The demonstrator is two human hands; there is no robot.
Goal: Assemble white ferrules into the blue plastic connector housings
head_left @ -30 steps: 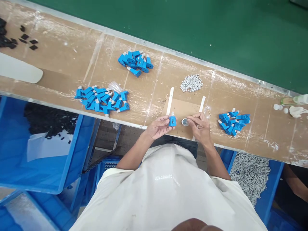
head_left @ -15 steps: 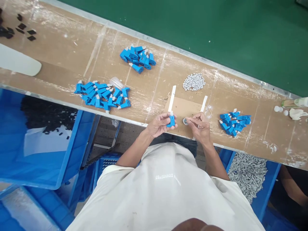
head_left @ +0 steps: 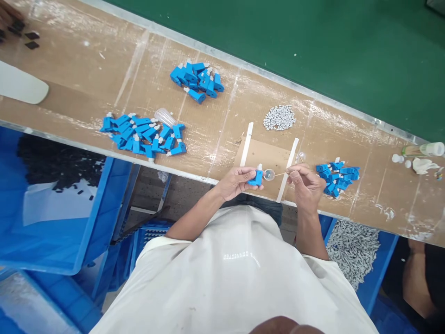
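Note:
My left hand (head_left: 239,182) is closed on a blue plastic part (head_left: 256,177) with a pale grey tip pointing away from me. Between the fingers of my right hand (head_left: 308,184) is a thin wooden stick (head_left: 281,173), reaching left to a small round clear dish (head_left: 269,175). The dish lies just right of the blue part, over a cardboard sheet (head_left: 266,153) edged by two white strips (head_left: 246,144). What is inside the dish is too small to make out.
Piles of blue parts lie at the left (head_left: 141,134), back (head_left: 198,79) and right (head_left: 337,176). Small grey pieces (head_left: 280,117) are heaped beyond the cardboard. A clear plastic cup (head_left: 165,117) lies by the left pile. Blue bins (head_left: 79,232) stand below the table edge. Another person's hand (head_left: 9,11) is at the far left.
My right hand has left the round dish, moved right and taken up the wooden stick, which now reaches the dish. My left hand has shifted slightly right with the blue part.

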